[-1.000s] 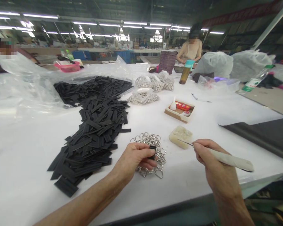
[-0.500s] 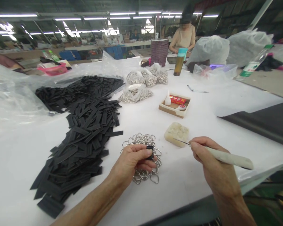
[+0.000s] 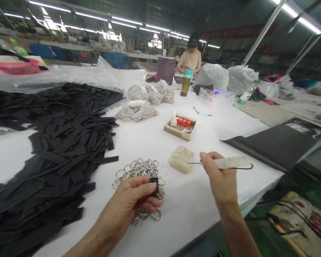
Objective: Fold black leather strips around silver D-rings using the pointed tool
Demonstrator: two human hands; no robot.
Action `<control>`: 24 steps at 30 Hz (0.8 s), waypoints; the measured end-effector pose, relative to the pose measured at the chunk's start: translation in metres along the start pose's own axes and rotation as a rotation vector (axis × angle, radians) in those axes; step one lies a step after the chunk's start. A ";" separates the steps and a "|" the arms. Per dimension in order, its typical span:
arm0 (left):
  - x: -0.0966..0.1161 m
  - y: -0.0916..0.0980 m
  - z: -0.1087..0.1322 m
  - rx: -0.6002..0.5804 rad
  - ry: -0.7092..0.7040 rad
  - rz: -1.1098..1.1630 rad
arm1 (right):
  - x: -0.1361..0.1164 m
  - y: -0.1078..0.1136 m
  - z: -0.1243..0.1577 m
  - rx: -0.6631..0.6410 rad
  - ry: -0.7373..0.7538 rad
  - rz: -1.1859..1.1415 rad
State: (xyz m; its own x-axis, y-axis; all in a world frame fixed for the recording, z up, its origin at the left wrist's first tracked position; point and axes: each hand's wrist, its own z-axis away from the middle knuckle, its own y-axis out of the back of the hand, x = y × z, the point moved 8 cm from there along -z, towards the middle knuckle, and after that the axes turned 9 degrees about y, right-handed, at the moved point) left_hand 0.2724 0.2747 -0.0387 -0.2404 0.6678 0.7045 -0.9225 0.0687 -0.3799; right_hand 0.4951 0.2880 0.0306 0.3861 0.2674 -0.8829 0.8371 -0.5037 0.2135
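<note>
My left hand (image 3: 135,196) is closed, pinching a small folded black strap piece (image 3: 154,185) between thumb and fingers. It is held over a pile of silver D-rings (image 3: 141,166) on the white table. In my right hand (image 3: 216,178) is an awl (image 3: 231,163) with a pale wrapped handle, a dark line along its underside and a thin metal tip pointing left. The tip lies at the right edge of a yellowish wax-like block (image 3: 181,159); whether it touches the block I cannot tell. A large heap of flat black strips (image 3: 66,157) spreads to the left.
A shallow box (image 3: 179,134) holds a red packet and a white bottle. Behind it are clear bags of metal rings (image 3: 136,112), a pen (image 3: 202,113) and a teal-lidded bottle (image 3: 186,84). Black sheet material (image 3: 270,144) lies right. Another person (image 3: 189,60) stands across the table.
The view has turned to the right, so the table things sit further left. The awl has swung more level, its tip now at the block's right edge. Both hands keep their hold.
</note>
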 end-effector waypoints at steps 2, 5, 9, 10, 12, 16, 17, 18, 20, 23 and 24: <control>0.000 0.000 0.001 -0.008 -0.002 -0.008 | 0.000 -0.004 -0.002 -0.008 0.006 0.028; 0.001 0.000 0.003 -0.010 -0.003 -0.022 | -0.001 -0.009 -0.003 -0.011 0.027 0.058; 0.000 0.002 0.006 0.000 0.017 -0.034 | -0.001 -0.016 -0.005 -0.034 0.049 0.086; 0.000 0.002 0.007 -0.002 0.019 -0.033 | 0.000 -0.017 -0.006 -0.042 0.044 0.096; -0.001 0.003 0.007 -0.008 0.014 -0.027 | 0.003 -0.019 -0.006 -0.057 0.029 0.121; -0.003 0.003 0.006 -0.031 0.000 -0.035 | 0.010 -0.020 -0.005 -0.087 0.008 0.195; -0.003 0.003 0.006 -0.036 -0.002 -0.042 | 0.011 -0.020 -0.004 -0.092 0.001 0.212; -0.003 0.002 0.005 -0.041 -0.002 -0.048 | 0.012 -0.021 -0.004 -0.098 -0.008 0.226; -0.003 0.002 0.004 -0.047 -0.006 -0.051 | 0.012 -0.021 -0.003 -0.119 -0.024 0.237; -0.002 0.000 0.004 -0.058 -0.009 -0.055 | 0.008 -0.018 -0.003 -0.098 -0.026 0.201; -0.002 0.000 0.004 -0.061 -0.009 -0.056 | 0.005 -0.015 -0.003 -0.076 -0.017 0.183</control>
State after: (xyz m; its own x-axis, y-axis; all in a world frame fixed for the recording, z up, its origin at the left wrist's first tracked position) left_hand 0.2716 0.2704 -0.0380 -0.1920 0.6550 0.7308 -0.9144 0.1511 -0.3756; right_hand 0.4852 0.2991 0.0244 0.5279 0.1626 -0.8336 0.7808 -0.4790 0.4011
